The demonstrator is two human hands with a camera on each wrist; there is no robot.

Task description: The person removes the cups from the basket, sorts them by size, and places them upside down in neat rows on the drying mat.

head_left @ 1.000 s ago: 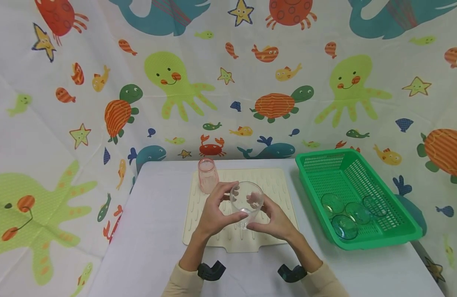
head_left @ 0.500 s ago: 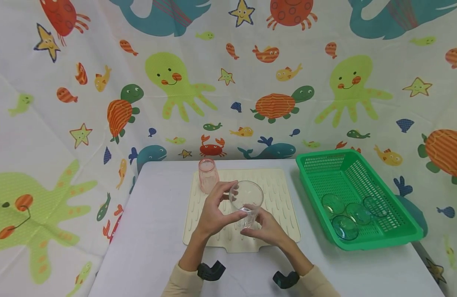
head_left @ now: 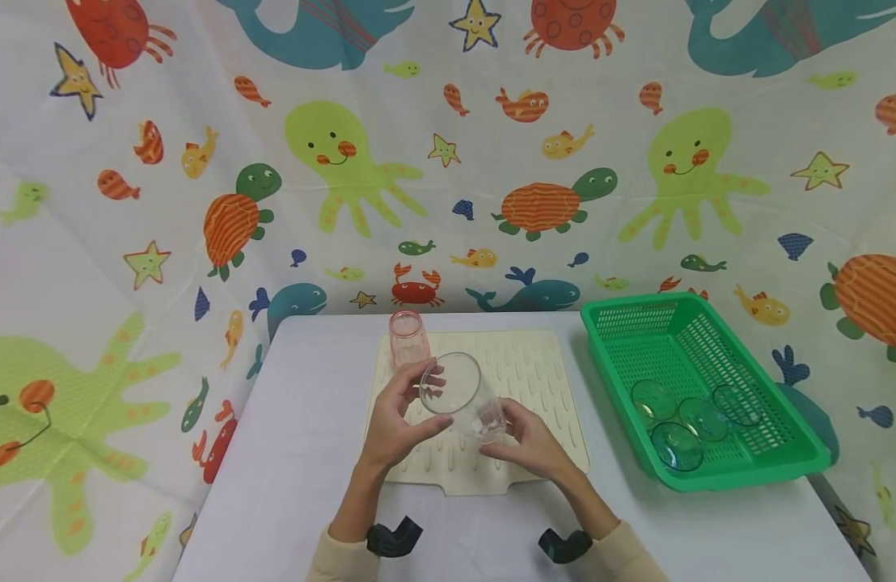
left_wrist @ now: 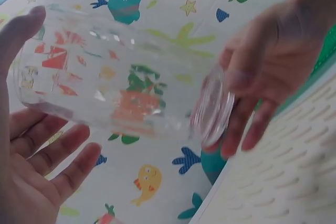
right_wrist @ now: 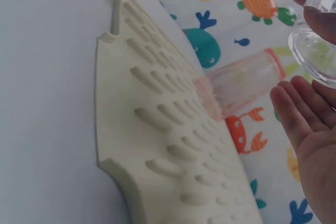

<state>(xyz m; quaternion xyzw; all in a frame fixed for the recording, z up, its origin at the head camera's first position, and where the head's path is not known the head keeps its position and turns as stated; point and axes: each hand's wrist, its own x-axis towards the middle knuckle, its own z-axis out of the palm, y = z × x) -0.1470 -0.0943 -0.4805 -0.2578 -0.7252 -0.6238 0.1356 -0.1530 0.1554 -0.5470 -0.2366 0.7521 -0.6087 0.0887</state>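
Observation:
A clear drinking glass (head_left: pixel 475 412) is held tilted above the cream ridged mat (head_left: pixel 531 364), its wide mouth toward the upper left. My left hand (head_left: pixel 393 422) holds it at the rim, thumb on one side and fingers on the other. At the thick base, my right hand (head_left: pixel 533 444) pinches it between thumb and fingers. The left wrist view shows the glass (left_wrist: pixel 131 82) lying sideways between both hands. On the mat's far left corner stands a pink-tinted glass (head_left: pixel 407 339), partly behind the left fingertips.
A green plastic basket (head_left: pixel 754 475) stands on the right of the white table (head_left: pixel 310 388). Several round greenish glass items (head_left: pixel 677 446) sit in its near part. A cloth printed with sea animals (head_left: pixel 448 202) hangs behind the table.
The left hand has moved left with the rim of the clear glass, tilting it more. The right hand has shifted down from the glass's side to its base.

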